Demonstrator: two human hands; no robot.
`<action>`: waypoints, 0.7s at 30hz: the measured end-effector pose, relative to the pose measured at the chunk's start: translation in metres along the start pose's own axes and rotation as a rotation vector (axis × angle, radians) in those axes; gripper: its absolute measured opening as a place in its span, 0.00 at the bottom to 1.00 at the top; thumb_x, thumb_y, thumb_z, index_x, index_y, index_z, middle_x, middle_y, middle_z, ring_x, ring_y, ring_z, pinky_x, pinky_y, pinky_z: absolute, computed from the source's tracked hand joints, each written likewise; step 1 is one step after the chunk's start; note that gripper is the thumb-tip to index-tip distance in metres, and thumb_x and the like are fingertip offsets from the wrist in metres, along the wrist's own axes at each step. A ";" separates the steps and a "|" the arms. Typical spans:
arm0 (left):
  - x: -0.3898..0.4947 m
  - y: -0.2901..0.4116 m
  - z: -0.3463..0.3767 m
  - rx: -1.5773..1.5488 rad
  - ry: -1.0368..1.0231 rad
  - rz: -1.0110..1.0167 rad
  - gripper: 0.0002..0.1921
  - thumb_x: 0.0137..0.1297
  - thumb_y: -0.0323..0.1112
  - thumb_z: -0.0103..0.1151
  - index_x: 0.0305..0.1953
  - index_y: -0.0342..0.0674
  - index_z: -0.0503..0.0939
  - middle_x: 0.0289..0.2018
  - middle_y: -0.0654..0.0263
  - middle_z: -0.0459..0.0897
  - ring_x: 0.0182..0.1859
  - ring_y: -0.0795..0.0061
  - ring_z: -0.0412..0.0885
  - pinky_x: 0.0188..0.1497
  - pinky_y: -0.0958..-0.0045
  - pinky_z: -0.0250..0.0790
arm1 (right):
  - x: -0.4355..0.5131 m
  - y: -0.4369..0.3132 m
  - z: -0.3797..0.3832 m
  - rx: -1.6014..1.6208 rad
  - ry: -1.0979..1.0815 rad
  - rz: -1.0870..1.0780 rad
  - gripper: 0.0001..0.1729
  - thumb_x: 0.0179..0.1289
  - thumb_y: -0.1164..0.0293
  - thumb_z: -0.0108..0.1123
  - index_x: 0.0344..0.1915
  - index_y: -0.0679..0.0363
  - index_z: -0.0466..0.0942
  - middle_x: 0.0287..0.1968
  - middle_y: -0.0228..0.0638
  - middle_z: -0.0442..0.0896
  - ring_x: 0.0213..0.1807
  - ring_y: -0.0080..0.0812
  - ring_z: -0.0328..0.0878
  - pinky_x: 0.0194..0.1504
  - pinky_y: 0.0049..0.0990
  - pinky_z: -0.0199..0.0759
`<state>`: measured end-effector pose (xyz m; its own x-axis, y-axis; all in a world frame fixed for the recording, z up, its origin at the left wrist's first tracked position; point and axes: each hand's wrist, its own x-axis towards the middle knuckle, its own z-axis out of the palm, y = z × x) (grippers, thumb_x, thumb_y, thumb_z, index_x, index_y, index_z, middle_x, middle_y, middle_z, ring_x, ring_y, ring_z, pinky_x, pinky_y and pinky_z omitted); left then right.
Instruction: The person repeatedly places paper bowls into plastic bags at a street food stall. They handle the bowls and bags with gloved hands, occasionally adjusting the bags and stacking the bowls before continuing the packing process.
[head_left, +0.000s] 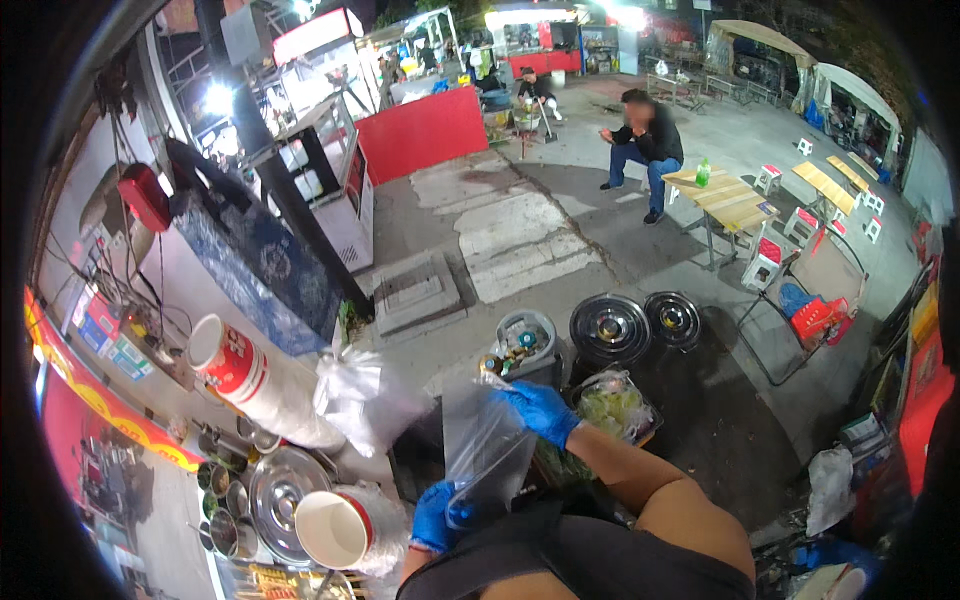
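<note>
A transparent plastic bag (487, 442) is stretched between my two blue-gloved hands. My right hand (544, 412) pinches its bunched upper end, beside a grey bin (551, 367). Lower down and nearer my body, my left hand (436, 517) grips the other end; its fingertips are partly hidden by the film. Left of that hand stands a wide paper tub (334, 531) with a red rim, mouth up, in plastic wrap. Behind it, a tilted stack of paper tubs (247, 367) lies next to a bundle of white plastic bags (352, 397).
Skewers (281, 581), a steel lid (289, 502) and several small metal pots (223, 529) crowd the left counter. Two lidded pots (610, 330) and a bagged tray of greens (611, 409) stand beyond my right arm. A seated person (649, 142) is near a wooden table (720, 199).
</note>
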<state>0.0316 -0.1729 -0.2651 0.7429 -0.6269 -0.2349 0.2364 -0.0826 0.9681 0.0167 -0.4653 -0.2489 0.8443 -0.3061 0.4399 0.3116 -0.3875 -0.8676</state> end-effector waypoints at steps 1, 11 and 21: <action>0.002 0.013 0.008 -0.122 0.030 -0.096 0.13 0.67 0.42 0.52 0.45 0.42 0.76 0.28 0.65 0.75 0.26 0.72 0.73 0.29 0.73 0.67 | -0.004 0.008 -0.005 -0.109 -0.012 -0.009 0.15 0.71 0.66 0.50 0.53 0.53 0.77 0.21 0.25 0.70 0.22 0.20 0.66 0.23 0.23 0.64; 0.058 0.048 0.034 -1.257 -0.177 0.066 0.46 0.63 0.72 0.33 0.69 0.37 0.53 0.65 0.51 0.62 0.64 0.55 0.65 0.66 0.53 0.57 | 0.010 -0.038 -0.030 0.372 0.380 0.507 0.15 0.70 0.62 0.51 0.44 0.59 0.82 0.28 0.28 0.77 0.27 0.17 0.69 0.26 0.20 0.65; 0.051 0.057 0.068 0.937 -0.184 0.657 0.55 0.47 0.45 0.73 0.71 0.40 0.48 0.69 0.55 0.57 0.70 0.57 0.56 0.68 0.60 0.53 | -0.022 0.055 -0.021 0.237 0.485 0.494 0.15 0.70 0.63 0.50 0.45 0.60 0.81 0.35 0.28 0.78 0.29 0.21 0.71 0.28 0.22 0.68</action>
<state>0.0404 -0.2617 -0.2161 0.4298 -0.8587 0.2791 -0.7750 -0.1922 0.6021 0.0066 -0.4979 -0.3013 0.6398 -0.7684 -0.0103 0.0765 0.0770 -0.9941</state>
